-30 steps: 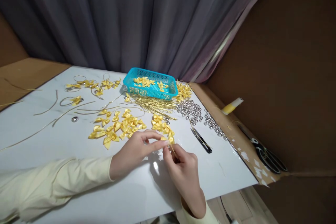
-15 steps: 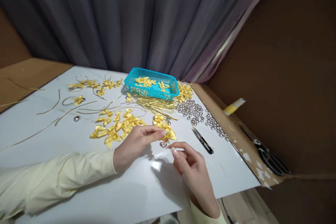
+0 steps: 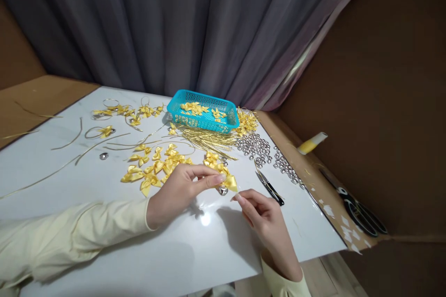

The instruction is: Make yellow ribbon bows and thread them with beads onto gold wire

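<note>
1. Two hands work low over the white table (image 3: pixel 104 241). Our right hand (image 3: pixel 266 222) sits nearest, fingers loosely curled, thumb and forefinger close together; whether a fine wire runs between them we cannot tell.
2. Just beyond, our left hand (image 3: pixel 181 190) pinches a yellow bow (image 3: pixel 230 182) between thumb and forefinger, the other fingers folded under. A small silver bell (image 3: pixel 222 190) hangs or lies right under the bow, touching it.
3. The risk we see: the pinch covers only the bow's edge, so a light tug from the right hand could pull it free, and we judge the bell could then roll off among the loose pieces.
4. The right wrist lies near the black snips (image 3: pixel 270 186); a careless sweep could knock them toward the table edge.
5. Behind the left hand lies a scatter of loose bows (image 3: pixel 156 167), close enough that the sleeve (image 3: pixel 69 236) could drag through them.
6. Further back a bundle of gold wires (image 3: pixel 205 138) fans out before the blue basket (image 3: pixel 204 116), which holds more bows.
7. To the right, silver bells (image 3: pixel 258 146) lie heaped near the table's edge, apt to roll if nudged.
8. Scissors (image 3: pixel 362 213) and a glue stick (image 3: pixel 311 142) rest on the cardboard (image 3: pixel 313 181) beyond; a grey curtain (image 3: pixel 174 28) closes the back.
</note>
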`<state>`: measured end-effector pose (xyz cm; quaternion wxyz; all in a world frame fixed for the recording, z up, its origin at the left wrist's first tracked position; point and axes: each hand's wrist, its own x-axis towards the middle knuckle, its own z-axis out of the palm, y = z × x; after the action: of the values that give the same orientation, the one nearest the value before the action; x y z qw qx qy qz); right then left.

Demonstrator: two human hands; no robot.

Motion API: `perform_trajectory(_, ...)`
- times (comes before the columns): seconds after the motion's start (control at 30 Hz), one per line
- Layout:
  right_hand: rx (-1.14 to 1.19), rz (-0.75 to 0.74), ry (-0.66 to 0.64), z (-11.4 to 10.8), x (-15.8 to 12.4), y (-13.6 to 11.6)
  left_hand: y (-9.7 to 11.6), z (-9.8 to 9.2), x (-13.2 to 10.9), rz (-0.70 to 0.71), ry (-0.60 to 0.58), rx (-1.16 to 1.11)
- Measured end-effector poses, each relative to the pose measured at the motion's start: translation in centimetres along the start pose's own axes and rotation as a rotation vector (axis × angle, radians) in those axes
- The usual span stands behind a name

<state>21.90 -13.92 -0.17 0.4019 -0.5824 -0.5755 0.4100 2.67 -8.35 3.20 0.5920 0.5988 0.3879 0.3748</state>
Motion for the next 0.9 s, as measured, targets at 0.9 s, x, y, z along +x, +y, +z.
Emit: perform_trajectory(0.9,0.034,-0.033,-0.022,2.5,-0.9,-3.2,-0.5,-0.3,-0.3,0.200,-0.024,0.230)
